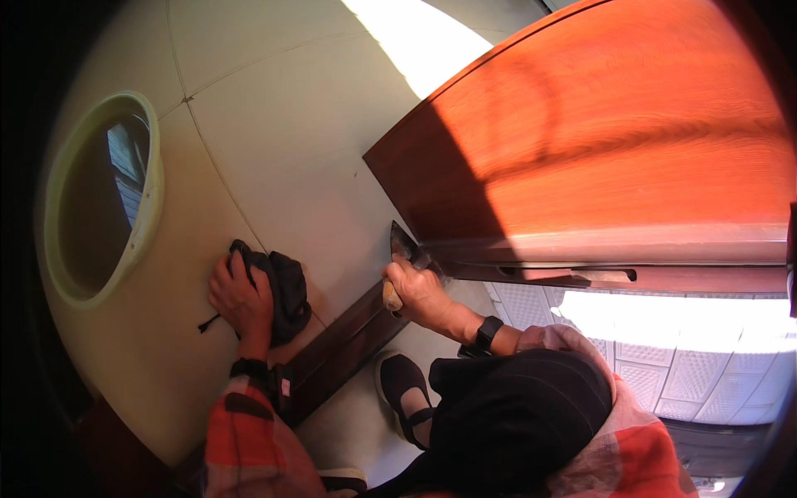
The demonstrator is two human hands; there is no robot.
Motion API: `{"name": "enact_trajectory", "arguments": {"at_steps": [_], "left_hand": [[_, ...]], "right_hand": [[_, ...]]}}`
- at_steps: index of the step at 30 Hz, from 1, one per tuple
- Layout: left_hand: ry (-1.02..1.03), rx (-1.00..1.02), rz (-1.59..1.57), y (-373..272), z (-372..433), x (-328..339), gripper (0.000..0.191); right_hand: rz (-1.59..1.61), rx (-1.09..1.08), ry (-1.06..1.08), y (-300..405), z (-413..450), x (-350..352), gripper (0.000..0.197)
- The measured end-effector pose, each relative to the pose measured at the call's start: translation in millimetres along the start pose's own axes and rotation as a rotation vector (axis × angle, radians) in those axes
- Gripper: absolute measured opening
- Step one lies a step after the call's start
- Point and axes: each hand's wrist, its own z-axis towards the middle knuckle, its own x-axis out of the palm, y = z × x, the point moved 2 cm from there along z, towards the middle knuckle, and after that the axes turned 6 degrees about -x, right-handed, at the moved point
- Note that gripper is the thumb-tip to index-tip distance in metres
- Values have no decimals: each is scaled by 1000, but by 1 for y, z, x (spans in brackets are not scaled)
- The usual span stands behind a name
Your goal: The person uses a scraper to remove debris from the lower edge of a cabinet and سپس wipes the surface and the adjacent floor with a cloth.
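Note:
A bunched black cloth (289,299) lies on the tiled floor, with my left hand (240,299) pressed over it and its fingers curled round its left part. In my right hand (422,289) is a pointing trowel (401,239), gripped by its wooden handle (391,297). The trowel's dark pointed blade is at the lower corner of a reddish wooden door (622,143), close to one end of the dark door sill (348,333). Whether the blade touches the door or the floor is hard to tell.
A pale plastic basin (155,180) of murky water stands on the floor at the left. Below the sill is my foot in a black shoe (401,386). The door's edge holds a metal latch plate (604,275). White patterned wall tiles (672,380) show at the right.

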Motion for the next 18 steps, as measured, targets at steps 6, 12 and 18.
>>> {"name": "enact_trajectory", "arguments": {"at_steps": [6, 12, 18], "left_hand": [[-2, 13, 28, 1, 0, -2, 37], [27, 5, 36, 1, 0, -3, 37], [-12, 19, 24, 2, -1, -2, 36]], "right_hand": [[60, 34, 9, 9, -3, -4, 40], [79, 17, -99, 2, -7, -3, 39], [82, 86, -93, 2, -8, 1, 40]]}}
